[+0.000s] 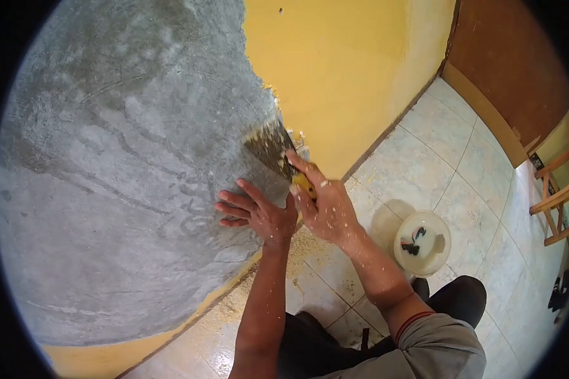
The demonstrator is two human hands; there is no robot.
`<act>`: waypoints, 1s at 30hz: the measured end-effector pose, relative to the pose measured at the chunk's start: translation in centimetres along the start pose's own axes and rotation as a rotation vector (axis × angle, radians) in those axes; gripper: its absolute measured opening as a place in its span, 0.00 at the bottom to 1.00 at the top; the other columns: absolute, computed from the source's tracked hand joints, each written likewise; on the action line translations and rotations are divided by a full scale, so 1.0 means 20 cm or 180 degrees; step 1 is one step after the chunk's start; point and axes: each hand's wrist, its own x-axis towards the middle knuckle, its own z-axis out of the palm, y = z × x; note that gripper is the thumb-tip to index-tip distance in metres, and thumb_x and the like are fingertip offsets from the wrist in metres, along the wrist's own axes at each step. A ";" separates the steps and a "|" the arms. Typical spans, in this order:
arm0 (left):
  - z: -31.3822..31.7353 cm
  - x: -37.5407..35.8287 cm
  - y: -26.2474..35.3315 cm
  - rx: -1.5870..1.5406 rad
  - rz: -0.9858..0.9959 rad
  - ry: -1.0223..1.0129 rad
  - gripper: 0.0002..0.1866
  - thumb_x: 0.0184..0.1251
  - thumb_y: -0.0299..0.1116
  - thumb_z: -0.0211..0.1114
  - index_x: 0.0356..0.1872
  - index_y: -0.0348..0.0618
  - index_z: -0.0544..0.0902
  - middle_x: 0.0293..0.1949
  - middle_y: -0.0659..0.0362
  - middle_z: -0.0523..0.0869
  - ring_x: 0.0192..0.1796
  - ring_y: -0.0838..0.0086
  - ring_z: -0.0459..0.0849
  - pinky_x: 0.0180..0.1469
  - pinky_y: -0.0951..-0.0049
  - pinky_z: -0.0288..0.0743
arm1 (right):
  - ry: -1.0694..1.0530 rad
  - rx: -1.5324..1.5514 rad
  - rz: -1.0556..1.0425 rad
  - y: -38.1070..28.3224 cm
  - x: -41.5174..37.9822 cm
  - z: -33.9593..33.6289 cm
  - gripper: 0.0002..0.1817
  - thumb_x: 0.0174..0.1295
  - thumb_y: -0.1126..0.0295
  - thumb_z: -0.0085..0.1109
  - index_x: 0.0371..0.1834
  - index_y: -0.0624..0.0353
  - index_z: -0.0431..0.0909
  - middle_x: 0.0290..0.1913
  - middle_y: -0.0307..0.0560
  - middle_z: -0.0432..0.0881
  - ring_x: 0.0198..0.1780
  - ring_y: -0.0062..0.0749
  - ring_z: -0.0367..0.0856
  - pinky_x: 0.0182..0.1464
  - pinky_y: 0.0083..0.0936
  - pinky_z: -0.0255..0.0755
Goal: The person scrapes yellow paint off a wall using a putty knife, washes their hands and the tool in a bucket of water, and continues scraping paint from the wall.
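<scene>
My right hand (329, 205) grips a scraper (273, 151) by its yellow handle. The wide blade, covered in pale paint flakes, lies against the wall at the ragged edge between the bare grey plaster (120, 145) and the yellow paint (341, 69). Just left of and below the scraper, my left hand (269, 218) rests on the grey plaster with its fingers spread, holding nothing. Paint specks dot both hands and forearms.
On the tiled floor (455, 151), right of my arm, stands a round whitish bucket (401, 243) with dark items in it. Paint crumbs (306, 249) lie along the wall's foot. A wooden stool (553, 202) and a brown door (512, 57) are at the right.
</scene>
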 end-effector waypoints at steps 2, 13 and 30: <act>0.00 0.02 0.02 -0.0101 0.0008 0.0070 0.68 0.51 0.57 0.76 0.80 0.37 0.37 0.76 0.27 0.23 0.75 0.28 0.13 0.63 0.22 0.07 | -0.0262 0.0110 0.0492 -0.10 0.17 -0.05 0.29 0.67 0.75 0.57 0.73 0.51 0.67 0.48 0.65 0.83 0.38 0.62 0.84 0.39 0.46 0.77; -0.05 -0.02 0.03 -0.0299 -0.0118 -0.0089 0.69 0.49 0.55 0.77 0.81 0.39 0.37 0.76 0.27 0.23 0.75 0.28 0.13 0.63 0.22 0.08 | -0.0062 0.0117 0.0553 -0.17 0.31 -0.12 0.28 0.68 0.74 0.57 0.72 0.51 0.69 0.35 0.63 0.83 0.32 0.59 0.83 0.39 0.43 0.77; -0.04 0.00 0.04 -0.0115 -0.0274 -0.0249 0.70 0.49 0.61 0.74 0.80 0.37 0.36 0.76 0.27 0.23 0.76 0.29 0.14 0.66 0.22 0.13 | 0.0121 0.0177 0.0068 -0.34 0.71 -0.23 0.28 0.69 0.69 0.55 0.73 0.51 0.66 0.36 0.67 0.83 0.32 0.64 0.82 0.35 0.45 0.75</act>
